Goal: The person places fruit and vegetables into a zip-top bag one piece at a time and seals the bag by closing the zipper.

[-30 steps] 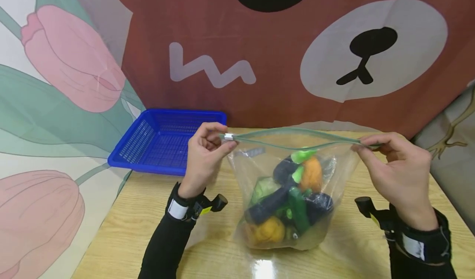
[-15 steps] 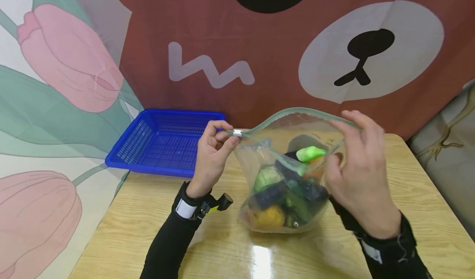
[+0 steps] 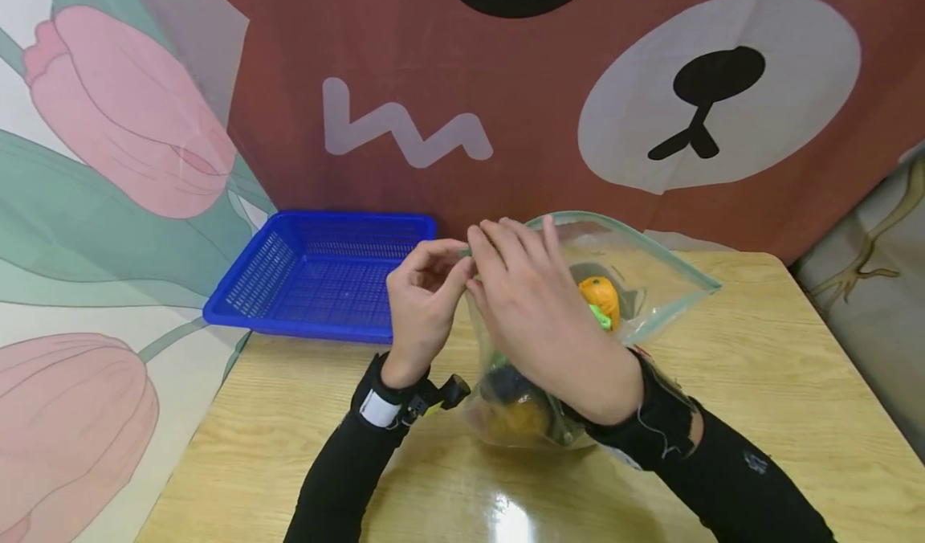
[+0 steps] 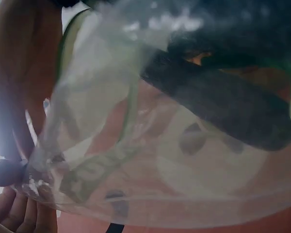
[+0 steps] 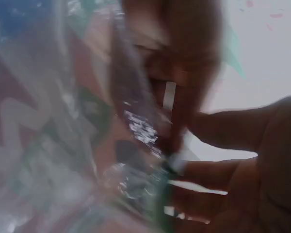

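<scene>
A clear slider zip bag [image 3: 653,250] with a green zip edge stands on the table, its mouth gaping at the right. My left hand [image 3: 428,310] pinches its left top corner between thumb and forefinger. My right hand [image 3: 549,318] has crossed over the bag front; its fingertips grip the zip at the same corner. The white slider is hidden there in the head view. Inside lie toy-like vegetables: an orange one [image 3: 600,295], a bright green stem end [image 3: 600,316] and a long dark eggplant [image 4: 223,107] seen through the film in the left wrist view.
A blue plastic basket [image 3: 325,336] with perforated sides stands at the back left of the wooden table [image 3: 759,382]. Behind rises a printed cloth backdrop [image 3: 535,125] with a bear's face. A flowered cloth [image 3: 79,286] hangs at the left.
My right hand let go of the bag's right corner and swung left to the slider corner beside my left hand. The bag's mouth spread wider; its right corner now stands free.
</scene>
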Action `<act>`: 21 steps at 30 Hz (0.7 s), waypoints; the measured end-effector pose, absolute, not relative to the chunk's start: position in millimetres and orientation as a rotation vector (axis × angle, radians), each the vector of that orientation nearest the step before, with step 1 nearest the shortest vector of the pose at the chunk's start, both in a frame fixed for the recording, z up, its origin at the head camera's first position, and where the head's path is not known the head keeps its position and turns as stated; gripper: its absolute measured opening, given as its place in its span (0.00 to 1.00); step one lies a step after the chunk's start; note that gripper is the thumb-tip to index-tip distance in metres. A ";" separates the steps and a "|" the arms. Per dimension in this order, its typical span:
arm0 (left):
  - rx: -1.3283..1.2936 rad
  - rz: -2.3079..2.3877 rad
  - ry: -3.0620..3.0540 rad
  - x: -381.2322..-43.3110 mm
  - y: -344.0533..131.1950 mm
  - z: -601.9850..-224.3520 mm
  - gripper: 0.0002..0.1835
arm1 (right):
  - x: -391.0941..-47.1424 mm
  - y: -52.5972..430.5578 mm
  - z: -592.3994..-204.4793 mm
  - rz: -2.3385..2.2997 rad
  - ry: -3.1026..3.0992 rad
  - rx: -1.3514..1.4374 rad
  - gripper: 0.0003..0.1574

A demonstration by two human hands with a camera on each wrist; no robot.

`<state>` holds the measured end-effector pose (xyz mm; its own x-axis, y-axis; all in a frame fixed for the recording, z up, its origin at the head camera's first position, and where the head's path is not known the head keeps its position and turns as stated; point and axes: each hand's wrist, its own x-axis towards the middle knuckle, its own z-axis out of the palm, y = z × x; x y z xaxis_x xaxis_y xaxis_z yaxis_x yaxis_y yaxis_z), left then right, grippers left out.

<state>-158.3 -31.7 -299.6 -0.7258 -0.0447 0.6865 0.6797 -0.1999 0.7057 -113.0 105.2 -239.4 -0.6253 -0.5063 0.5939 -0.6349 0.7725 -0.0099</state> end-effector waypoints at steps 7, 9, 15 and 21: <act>-0.788 -1.944 -1.574 -159.9 -33.5 -300.5 0.23 | -128.9 109.9 -230.2 0.457 -2.358 0.942 0.09; -0.801 -1.934 -1.566 -160.1 -34.9 -300.8 0.22 | -131.0 111.1 -228.2 0.495 -2.360 0.969 0.07; -0.826 -1.902 -1.565 -159.5 -37.4 -300.2 0.20 | -132.0 113.2 -226.5 0.506 -2.392 1.012 0.07; -0.792 -1.892 -1.573 -160.0 -39.1 -301.0 0.17 | -131.6 118.8 -227.0 0.508 -2.410 1.010 0.08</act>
<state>-160.0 -39.1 -301.0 -0.6750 -0.0420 0.7366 0.7319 -0.1643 0.6614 -131.6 118.8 -227.0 -0.6157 -0.5603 0.5540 -0.7362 0.6596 -0.1511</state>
